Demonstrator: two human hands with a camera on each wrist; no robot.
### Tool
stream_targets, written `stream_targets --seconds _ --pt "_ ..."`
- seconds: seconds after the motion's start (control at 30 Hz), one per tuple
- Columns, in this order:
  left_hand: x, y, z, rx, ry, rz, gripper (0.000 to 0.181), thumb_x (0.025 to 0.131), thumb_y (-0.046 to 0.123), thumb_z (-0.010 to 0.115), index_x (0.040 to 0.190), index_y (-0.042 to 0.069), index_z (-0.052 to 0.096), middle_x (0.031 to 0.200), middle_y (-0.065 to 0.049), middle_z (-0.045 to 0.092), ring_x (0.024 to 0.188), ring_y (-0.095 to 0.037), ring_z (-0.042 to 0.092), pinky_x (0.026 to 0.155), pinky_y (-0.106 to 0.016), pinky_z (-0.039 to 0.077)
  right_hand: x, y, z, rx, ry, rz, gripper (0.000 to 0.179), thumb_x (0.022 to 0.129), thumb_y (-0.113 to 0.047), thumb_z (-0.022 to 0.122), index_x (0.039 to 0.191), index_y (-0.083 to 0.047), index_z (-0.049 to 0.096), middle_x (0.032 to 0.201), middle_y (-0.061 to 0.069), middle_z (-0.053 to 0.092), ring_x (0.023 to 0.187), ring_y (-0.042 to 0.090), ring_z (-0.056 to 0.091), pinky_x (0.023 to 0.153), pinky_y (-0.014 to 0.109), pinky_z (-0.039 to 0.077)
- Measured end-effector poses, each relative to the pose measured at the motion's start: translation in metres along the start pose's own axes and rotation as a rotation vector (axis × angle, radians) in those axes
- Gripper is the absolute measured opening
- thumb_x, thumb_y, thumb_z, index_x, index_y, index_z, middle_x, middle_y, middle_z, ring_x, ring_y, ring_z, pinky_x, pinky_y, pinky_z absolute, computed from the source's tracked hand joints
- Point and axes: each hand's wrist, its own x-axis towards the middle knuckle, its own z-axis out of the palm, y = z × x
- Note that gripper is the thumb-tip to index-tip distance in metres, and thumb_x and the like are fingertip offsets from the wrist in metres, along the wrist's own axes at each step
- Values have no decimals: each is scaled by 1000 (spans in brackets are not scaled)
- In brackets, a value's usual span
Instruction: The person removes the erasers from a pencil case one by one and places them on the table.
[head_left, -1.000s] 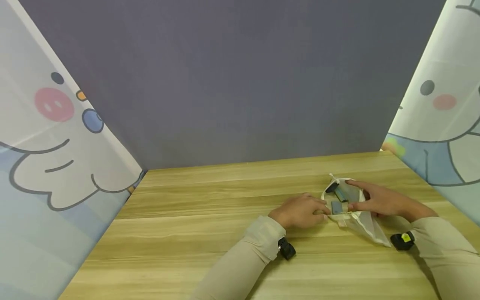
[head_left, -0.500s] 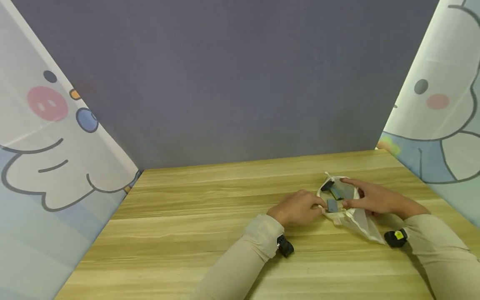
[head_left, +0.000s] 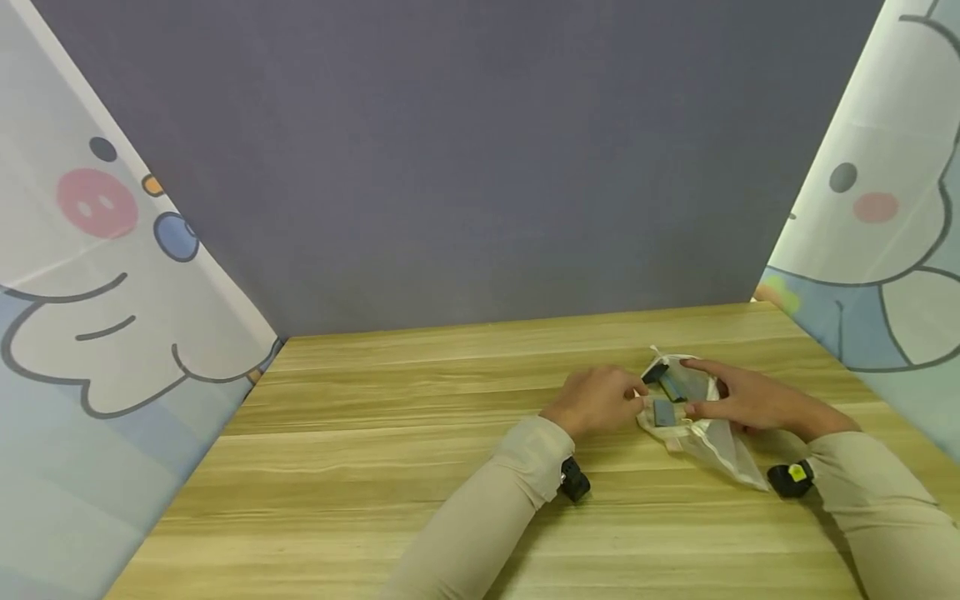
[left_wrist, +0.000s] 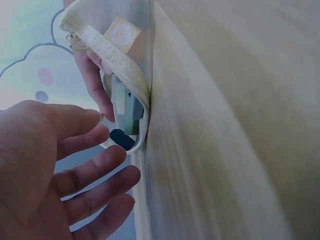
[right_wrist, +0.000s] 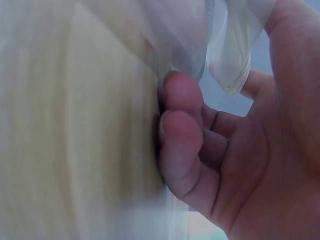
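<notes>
A sheer whitish mesh bag (head_left: 723, 458) lies on the wooden table with its mouth spread. In the mouth I see a small grey rectangular piece (head_left: 664, 412) and a black-headed item (head_left: 656, 372) with a grey-green body; their exact kind is unclear. My left hand (head_left: 600, 398) pinches the left side of the bag's rim (left_wrist: 135, 80) between thumb and index finger, its other fingers loose. My right hand (head_left: 757, 402) holds the opposite side, thumb at the near rim and index finger at the far rim. In the right wrist view, its curled lower fingers (right_wrist: 182, 145) rest by the table.
The wood-grain table (head_left: 390, 450) stretches to the left of both hands. A dark grey panel (head_left: 480, 167) rises behind it, and cartoon-printed cloths (head_left: 67, 350) flank both sides. A tan label (left_wrist: 122, 35) is on the bag. Black straps with small devices (head_left: 574, 481) sit at the wrists.
My left hand has shifted a little away from me along the bag's left rim. The right hand and the pieces in the bag stay nearly the same; the head view has turned slightly.
</notes>
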Motion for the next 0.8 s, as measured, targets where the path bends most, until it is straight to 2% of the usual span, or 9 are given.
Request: stream_targets --seconds 0.23,0.53,0.8 --pt "3 -2 -2 -13 41 -38 19 92 39 53 105 38 67 91 21 59 79 5 52 61 -20 42 0 -1 0 -16 5 15 79 86 -40 64 147 -12 22 64 5 48 40 15 46 41 31 42" --pt "10 -4 -3 -30 62 -74 17 91 38 56 104 35 67 90 19 58 72 4 50 54 -19 41 0 -4 -3 -12 3 8 79 87 -40 63 147 -10 22 66 6 48 43 18 48 42 32 42" --pt "16 1 -2 14 85 -104 17 89 42 58 103 38 67 91 21 57 73 5 50 55 -18 41 -1 -5 -3 -1 -7 27 79 87 -41 63 147 -11 22 68 7 49 44 19 49 43 33 43"
